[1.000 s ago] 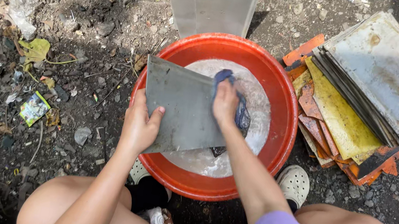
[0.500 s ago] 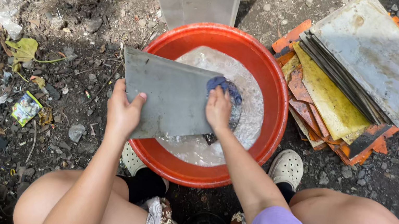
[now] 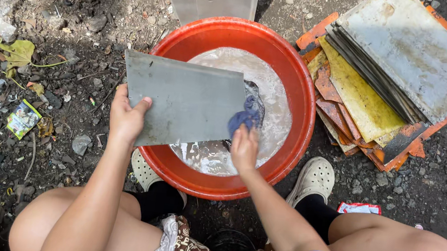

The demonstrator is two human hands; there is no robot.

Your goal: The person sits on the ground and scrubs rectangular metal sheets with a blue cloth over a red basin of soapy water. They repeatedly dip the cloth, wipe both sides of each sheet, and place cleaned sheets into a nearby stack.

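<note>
1 grey plate (image 3: 185, 102) between left grip (image 3: 127, 117) and blue cloth (image 3: 243, 119)

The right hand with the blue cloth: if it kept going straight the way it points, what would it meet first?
The right hand points up-frame across the red basin. Past the blue cloth and the edge of the grey metal sheet, it would probably meet soapy water, then the far rim; depth is unclear.

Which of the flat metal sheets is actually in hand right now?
The grey sheet held over the red basin: left hand grips its edge, right hand presses a blue cloth to it. The others lie stacked on the ground.
</note>
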